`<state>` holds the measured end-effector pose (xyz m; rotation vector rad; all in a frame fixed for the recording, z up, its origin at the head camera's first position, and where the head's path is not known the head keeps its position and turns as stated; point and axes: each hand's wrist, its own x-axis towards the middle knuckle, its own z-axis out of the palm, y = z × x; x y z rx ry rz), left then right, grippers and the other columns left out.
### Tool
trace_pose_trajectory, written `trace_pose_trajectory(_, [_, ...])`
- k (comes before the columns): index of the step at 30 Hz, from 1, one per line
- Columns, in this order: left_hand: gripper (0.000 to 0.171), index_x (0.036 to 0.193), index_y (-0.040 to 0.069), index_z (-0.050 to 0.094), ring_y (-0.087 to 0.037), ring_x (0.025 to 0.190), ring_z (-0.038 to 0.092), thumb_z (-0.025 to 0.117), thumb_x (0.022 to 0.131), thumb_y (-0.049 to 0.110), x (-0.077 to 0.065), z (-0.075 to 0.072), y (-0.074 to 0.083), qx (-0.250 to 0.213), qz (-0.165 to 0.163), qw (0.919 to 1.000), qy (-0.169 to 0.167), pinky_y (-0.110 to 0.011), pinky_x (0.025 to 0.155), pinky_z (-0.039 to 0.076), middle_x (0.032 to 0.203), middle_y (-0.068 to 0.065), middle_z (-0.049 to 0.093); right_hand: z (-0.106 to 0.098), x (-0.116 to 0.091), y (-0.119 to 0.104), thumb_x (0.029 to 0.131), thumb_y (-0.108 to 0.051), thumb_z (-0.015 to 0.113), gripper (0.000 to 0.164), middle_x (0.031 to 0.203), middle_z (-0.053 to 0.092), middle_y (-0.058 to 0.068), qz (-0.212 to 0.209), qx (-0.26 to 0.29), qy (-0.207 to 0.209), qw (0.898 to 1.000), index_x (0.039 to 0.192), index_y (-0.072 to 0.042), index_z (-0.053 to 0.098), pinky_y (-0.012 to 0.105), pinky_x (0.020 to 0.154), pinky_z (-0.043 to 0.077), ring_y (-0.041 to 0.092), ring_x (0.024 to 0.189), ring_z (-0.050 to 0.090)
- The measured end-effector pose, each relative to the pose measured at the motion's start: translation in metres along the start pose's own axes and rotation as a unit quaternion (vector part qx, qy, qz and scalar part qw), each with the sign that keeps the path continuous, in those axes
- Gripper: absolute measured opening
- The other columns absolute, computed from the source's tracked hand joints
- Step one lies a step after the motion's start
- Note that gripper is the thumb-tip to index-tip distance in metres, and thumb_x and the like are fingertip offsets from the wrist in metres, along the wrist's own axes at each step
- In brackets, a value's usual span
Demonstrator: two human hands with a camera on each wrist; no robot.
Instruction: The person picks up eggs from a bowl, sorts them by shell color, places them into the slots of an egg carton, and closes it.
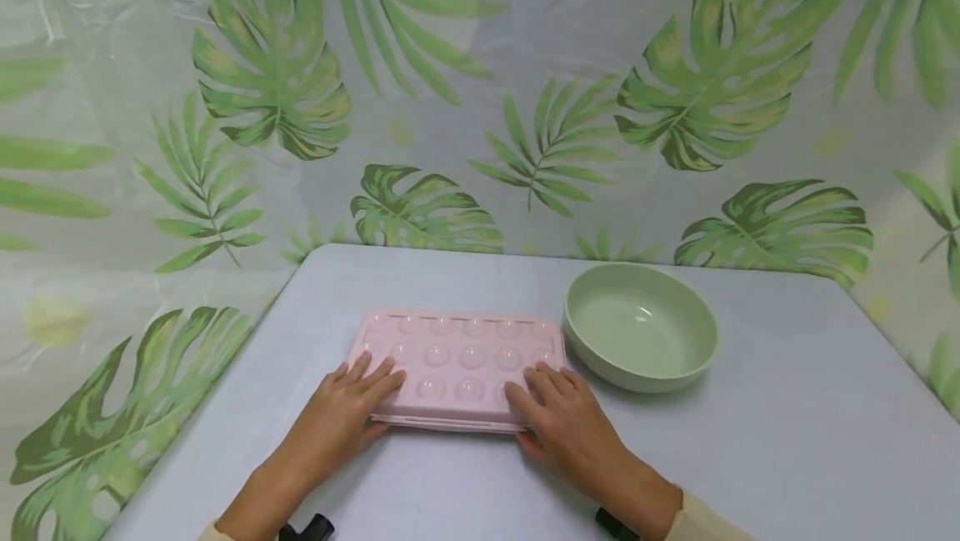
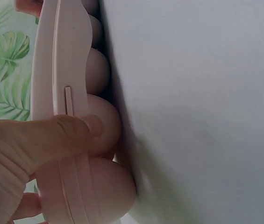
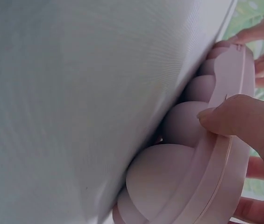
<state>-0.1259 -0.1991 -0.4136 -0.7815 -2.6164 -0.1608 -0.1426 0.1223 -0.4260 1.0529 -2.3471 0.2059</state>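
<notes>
A pink ice ball tray (image 1: 471,374) with rows of round bumps lies on the table, its lid on. At its front left corner my left hand (image 1: 341,408) grips it, fingers spread over the lid and thumb at the front edge. The left thumb (image 2: 75,133) presses against the rim and a rounded cup in the left wrist view. My right hand (image 1: 566,424) holds the front right corner likewise. In the right wrist view, the right thumb (image 3: 239,119) lies across the rim. Rounded cups (image 3: 162,175) bulge below it, close to the tabletop.
A light green bowl (image 1: 641,328) stands just right of the tray, toward the back. The white table (image 1: 780,408) ends at a leaf-patterned curtain (image 1: 555,49) behind it.
</notes>
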Motion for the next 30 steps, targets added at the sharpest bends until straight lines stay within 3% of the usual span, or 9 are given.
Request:
trace_pose_trajectory(10, [0.068,0.120,0.012,0.065,-0.044,0.116,0.056,0.091,0.058,0.017,0.001,0.002,-0.005,-0.001,0.009,0.9999,0.005,-0.059,0.089,0.048,0.126,-0.014,0.063,0.002,0.002,-0.006,0.065,-0.029,0.083,0.051,0.108,0.063,0.016,0.013,-0.006,-0.009,1.000,0.107,-0.015,0.059,0.052,0.087,0.049,0.038,0.106,0.061])
trace_pose_trajectory(16, [0.068,0.123,0.011,0.064,-0.044,0.120,0.053,0.090,0.060,0.017,0.001,-0.001,-0.007,-0.014,0.001,0.9998,-0.014,-0.059,0.094,0.045,0.129,-0.015,0.061,0.002,0.003,-0.007,0.067,-0.029,0.082,0.050,0.108,0.063,0.017,0.014,-0.005,-0.011,1.000,0.108,-0.014,0.058,0.052,0.088,0.048,0.038,0.106,0.060])
trace_pose_trajectory(23, [0.055,0.121,0.012,0.067,-0.042,0.122,0.052,0.082,0.074,0.035,0.004,-0.010,-0.006,-0.026,-0.025,0.9981,-0.049,-0.057,0.097,0.043,0.129,-0.014,0.061,-0.004,0.001,-0.005,0.068,-0.038,0.084,0.062,0.118,0.060,0.014,0.021,0.038,-0.052,0.998,0.121,-0.017,0.059,0.050,0.096,0.045,0.035,0.114,0.057])
trace_pose_trajectory(26, [0.045,0.115,0.012,0.070,-0.039,0.117,0.057,0.076,0.080,0.040,0.008,-0.013,-0.006,-0.011,-0.024,0.9989,-0.039,-0.057,0.096,0.044,0.124,-0.011,0.064,-0.008,0.000,-0.002,0.071,-0.040,0.083,0.061,0.120,0.060,0.011,0.032,0.077,-0.054,0.995,0.123,-0.017,0.061,0.046,0.098,0.045,0.030,0.116,0.056])
trace_pose_trajectory(30, [0.037,0.109,0.012,0.072,-0.034,0.111,0.062,0.072,0.083,0.039,0.017,-0.014,-0.007,0.004,-0.008,1.0000,0.000,-0.057,0.096,0.044,0.116,-0.009,0.068,-0.012,0.000,0.005,0.074,-0.038,0.082,0.054,0.119,0.062,0.007,0.055,0.121,-0.021,0.991,0.119,-0.014,0.066,0.039,0.093,0.050,0.023,0.110,0.059])
